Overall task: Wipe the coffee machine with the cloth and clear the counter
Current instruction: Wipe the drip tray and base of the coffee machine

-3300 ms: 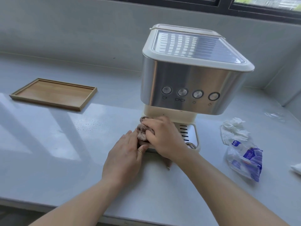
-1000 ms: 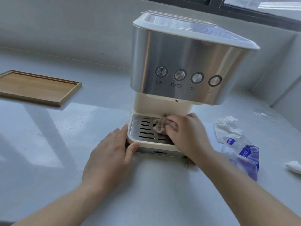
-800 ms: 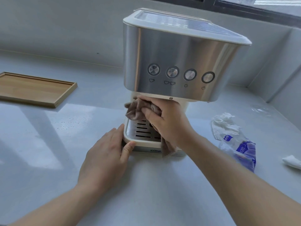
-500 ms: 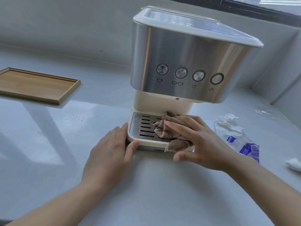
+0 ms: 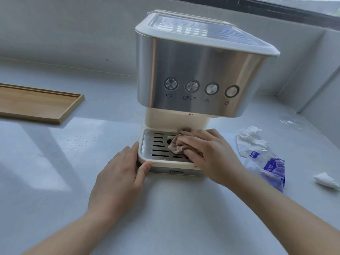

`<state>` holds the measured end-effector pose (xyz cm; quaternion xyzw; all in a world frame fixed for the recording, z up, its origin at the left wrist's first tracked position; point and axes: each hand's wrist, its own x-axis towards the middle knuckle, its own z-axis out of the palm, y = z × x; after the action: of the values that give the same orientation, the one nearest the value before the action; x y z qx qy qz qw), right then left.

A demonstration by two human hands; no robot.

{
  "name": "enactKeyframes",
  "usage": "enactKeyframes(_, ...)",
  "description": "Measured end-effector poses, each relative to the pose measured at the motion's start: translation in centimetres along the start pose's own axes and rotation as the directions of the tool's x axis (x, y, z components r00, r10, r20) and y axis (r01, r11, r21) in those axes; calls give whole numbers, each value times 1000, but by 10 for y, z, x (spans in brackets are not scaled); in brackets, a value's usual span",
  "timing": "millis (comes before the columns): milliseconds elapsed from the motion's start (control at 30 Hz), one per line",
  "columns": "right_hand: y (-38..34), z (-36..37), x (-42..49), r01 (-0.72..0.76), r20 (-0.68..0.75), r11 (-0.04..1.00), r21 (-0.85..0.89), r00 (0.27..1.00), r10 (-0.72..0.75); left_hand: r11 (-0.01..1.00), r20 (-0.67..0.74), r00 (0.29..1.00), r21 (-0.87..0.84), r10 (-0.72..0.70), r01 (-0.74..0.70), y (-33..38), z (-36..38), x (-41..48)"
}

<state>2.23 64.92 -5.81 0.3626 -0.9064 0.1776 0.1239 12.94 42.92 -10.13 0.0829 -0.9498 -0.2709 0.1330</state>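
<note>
The cloth [image 5: 176, 147] is pressed onto the drip tray [image 5: 156, 146] of the coffee machine [image 5: 193, 70] by the right hand [image 5: 211, 155], fingers laid nearly straight over it. The left hand [image 5: 119, 177] is spread open on the desk [image 5: 165, 208], thumb set against the tray's front corner.

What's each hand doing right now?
Left hand: open, braced against the drip tray corner.
Right hand: open, pressing the cloth onto the drip tray.

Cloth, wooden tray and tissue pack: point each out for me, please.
cloth [image 5: 176, 147]: head view, on its exposed bunched brown fold.
wooden tray [image 5: 36, 103]: head view, on its bare floor.
tissue pack [image 5: 274, 168]: head view, on its blue printed wrapper.
</note>
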Motion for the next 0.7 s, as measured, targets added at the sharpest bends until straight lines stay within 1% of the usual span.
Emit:
enactKeyframes(67,15,-8,-13,-108,-66,994,33,992,110,1000,-4,1000,-8,2,-2,0,0,0)
enactKeyframes(100,16,-7,-18,-126,-91,991,55,987,131,1000,-3,1000,-6,-2,2,0,1,0)
enactKeyframes(133,12,-4,-21,-113,-111,991,66,987,119,1000,0,1000,-2,-5,5,-1,1,1)
enactKeyframes(300,-16,8,-29,56,-184,992,115,982,-34,1000,-13,1000,-7,4,-4,-2,4,1)
enactKeyframes(367,-25,13,-32,172,-177,984,50,971,-161,1000,-24,1000,-11,5,-6,-2,4,0)
enactKeyframes(400,-27,16,-32,197,-153,980,12,969,-193,1000,-26,1000,-8,3,-3,-2,4,1)
enactKeyframes(433,-25,17,-34,189,-133,982,-9,973,-188,1000,-22,1000,-3,0,0,-2,4,1)
enactKeyframes(500,-15,13,-38,145,-121,989,-20,982,-146,1000,-10,1000,-3,-6,6,-4,4,2)
enactKeyframes(600,10,-2,-53,89,-155,996,-6,984,-89,1000,6,1000,-20,-3,4,-2,2,2)
enactKeyframes(633,15,-7,-57,47,-164,998,33,986,-41,1000,8,1000,-22,-6,7,-2,2,1)
enactKeyframes(700,21,-16,-64,-109,-174,982,156,975,135,1000,11,1000,-20,-15,15,-2,2,0)
